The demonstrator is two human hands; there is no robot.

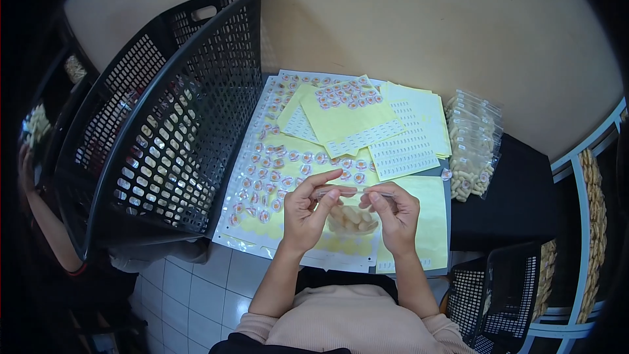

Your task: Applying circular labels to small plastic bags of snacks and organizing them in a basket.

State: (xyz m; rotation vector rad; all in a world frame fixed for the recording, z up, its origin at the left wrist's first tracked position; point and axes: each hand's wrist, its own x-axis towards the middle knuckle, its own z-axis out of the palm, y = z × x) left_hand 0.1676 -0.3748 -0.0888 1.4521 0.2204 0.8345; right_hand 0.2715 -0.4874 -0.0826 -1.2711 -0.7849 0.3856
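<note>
A small clear plastic bag point(353, 220) holds several pale, oblong snack pieces. Its top edge is pinched at one end by my left hand point(305, 214), thumb against fingers with the index finger raised. The other end is held by my right hand point(397, 216). Beneath the bag lie sheets of round stickers point(270, 175) in white, purple and orange. On top of them rest yellow sheets point(324, 115) with round stickers and rows of small printed labels. More small labels cover a sheet point(408, 150) to the right.
At left a large black plastic basket point(196, 83) stands tilted, with packed bags inside. Filled snack bags point(471, 152) lie overlapped on a black cloth point(516, 191) at right. A smaller black basket point(491, 295) sits lower right, beside a rack point(582, 236). Another person's arm point(54, 226) shows far left.
</note>
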